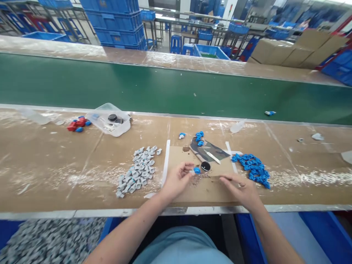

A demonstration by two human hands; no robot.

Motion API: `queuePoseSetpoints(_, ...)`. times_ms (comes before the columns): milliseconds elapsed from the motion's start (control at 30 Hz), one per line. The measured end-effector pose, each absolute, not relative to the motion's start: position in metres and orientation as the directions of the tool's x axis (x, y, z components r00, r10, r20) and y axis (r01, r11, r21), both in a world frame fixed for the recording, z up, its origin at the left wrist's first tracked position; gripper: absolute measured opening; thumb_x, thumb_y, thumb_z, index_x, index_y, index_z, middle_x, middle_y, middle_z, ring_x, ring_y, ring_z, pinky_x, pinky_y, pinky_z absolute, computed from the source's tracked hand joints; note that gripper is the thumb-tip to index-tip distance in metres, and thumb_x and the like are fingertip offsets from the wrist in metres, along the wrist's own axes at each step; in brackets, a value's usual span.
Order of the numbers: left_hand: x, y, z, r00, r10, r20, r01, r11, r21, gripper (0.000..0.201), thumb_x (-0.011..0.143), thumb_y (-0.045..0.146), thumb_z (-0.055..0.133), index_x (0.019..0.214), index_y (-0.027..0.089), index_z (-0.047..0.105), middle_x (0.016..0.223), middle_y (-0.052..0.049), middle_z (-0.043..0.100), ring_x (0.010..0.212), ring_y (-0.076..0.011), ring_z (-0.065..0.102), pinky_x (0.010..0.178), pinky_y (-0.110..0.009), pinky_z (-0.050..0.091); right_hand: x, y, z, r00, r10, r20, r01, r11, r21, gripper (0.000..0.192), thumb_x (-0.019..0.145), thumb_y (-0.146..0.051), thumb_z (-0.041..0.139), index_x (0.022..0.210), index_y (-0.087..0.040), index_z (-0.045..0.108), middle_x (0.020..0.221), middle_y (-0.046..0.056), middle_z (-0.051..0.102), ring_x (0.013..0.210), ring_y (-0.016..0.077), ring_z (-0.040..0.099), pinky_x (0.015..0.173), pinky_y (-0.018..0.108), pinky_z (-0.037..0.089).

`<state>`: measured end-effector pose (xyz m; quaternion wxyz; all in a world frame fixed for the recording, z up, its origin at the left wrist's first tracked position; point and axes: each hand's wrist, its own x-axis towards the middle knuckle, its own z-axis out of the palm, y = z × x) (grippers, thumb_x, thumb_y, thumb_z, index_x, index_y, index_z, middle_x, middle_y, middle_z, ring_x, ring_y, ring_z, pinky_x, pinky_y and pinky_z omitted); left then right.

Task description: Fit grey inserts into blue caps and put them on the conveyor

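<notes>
My left hand point(178, 179) pinches a small plastic part, blue point(197, 170) with a paler end, over the cardboard mat. My right hand point(241, 189) is closed on a thin dark stick-like tool point(213, 177), whose tip points left toward that part; its exact kind is too small to tell. Between the hands, a little farther off, sits a round black dish point(205, 166). Behind it lies a camouflage-patterned sheet point(217, 149) bearing a white knife-like tool point(212, 157) and several blue pieces point(200, 138). Grey pieces point(139, 171) are heaped on the left, blue pieces point(254, 168) on the right.
A clear plastic tub point(106, 126) with small items stands at the left, beside red and blue parts point(78, 124). Beyond the bench runs a green conveyor belt point(165, 86). Below the bench edge is a bin of grey pieces point(55, 240). Blue crates point(115, 25) are stacked behind.
</notes>
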<state>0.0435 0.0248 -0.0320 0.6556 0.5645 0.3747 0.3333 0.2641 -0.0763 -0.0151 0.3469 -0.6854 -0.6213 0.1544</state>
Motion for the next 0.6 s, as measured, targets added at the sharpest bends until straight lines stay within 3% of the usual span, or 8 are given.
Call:
queuePoseSetpoints(100, 0.047, 0.073, -0.025, 0.368, 0.929, -0.041, 0.155, -0.018, 0.988, 0.018, 0.073, 0.016, 0.065, 0.091, 0.015, 0.062, 0.088, -0.007, 0.068, 0.083, -0.0167, 0.064, 0.08, -0.032, 0.052, 0.315, -0.076, -0.022, 0.364, 0.866, 0.342, 0.9, -0.232, -0.369, 0.034, 0.085, -0.043, 0.047, 0.087, -0.022, 0.072, 0.082, 0.007, 0.073, 0.074, 0.024, 0.067, 0.068, 0.038, 0.054)
queuePoseSetpoints(200, 0.054, 0.114, -0.021, 0.262, 0.965, -0.023, 0.32, -0.064, 0.945, 0.014, 0.073, 0.009, 0.062, 0.086, 0.014, 0.062, 0.083, -0.007, 0.069, 0.077, -0.0166, 0.065, 0.079, -0.033, 0.054, 0.346, -0.07, -0.029, 0.368, 0.84, 0.399, 0.929, -0.319, -0.187, 0.039, 0.085, -0.039, 0.039, 0.086, -0.018, 0.072, 0.081, 0.012, 0.072, 0.074, 0.0286, 0.064, 0.068, 0.045, 0.05)
queuePoseSetpoints(333, 0.057, 0.131, -0.018, 0.234, 0.972, -0.027, 0.426, -0.078, 0.901, 0.031, 0.074, 0.0, 0.055, 0.102, 0.011, 0.061, 0.101, -0.012, 0.069, 0.086, -0.0175, 0.067, 0.085, -0.033, 0.052, 0.35, -0.058, -0.033, 0.3, 0.876, 0.377, 0.954, -0.268, -0.135, 0.036, 0.081, -0.039, 0.041, 0.09, -0.021, 0.071, 0.088, 0.01, 0.072, 0.078, 0.0295, 0.062, 0.073, 0.045, 0.048)
queuePoseSetpoints(433, 0.044, 0.125, -0.014, 0.234, 0.972, -0.01, 0.509, -0.114, 0.853, 0.036, 0.075, 0.001, 0.056, 0.109, 0.011, 0.06, 0.112, -0.013, 0.066, 0.086, -0.0178, 0.067, 0.087, -0.034, 0.051, 0.35, -0.055, -0.036, 0.32, 0.891, 0.322, 0.946, -0.317, -0.064, 0.037, 0.08, -0.043, 0.042, 0.091, -0.02, 0.069, 0.085, 0.013, 0.07, 0.075, 0.0318, 0.062, 0.067, 0.045, 0.047)
queuePoseSetpoints(600, -0.01, 0.109, 0.001, 0.188, 0.975, 0.121, 0.697, -0.219, 0.683, 0.024, 0.076, 0.005, 0.058, 0.097, 0.015, 0.066, 0.101, -0.008, 0.07, 0.091, -0.0194, 0.063, 0.088, -0.035, 0.047, 0.379, -0.059, -0.058, 0.363, 0.898, 0.249, 0.93, -0.333, -0.153, 0.029, 0.075, -0.051, 0.047, 0.08, -0.026, 0.061, 0.07, 0.012, 0.065, 0.062, 0.0338, 0.06, 0.05, 0.044, 0.041)
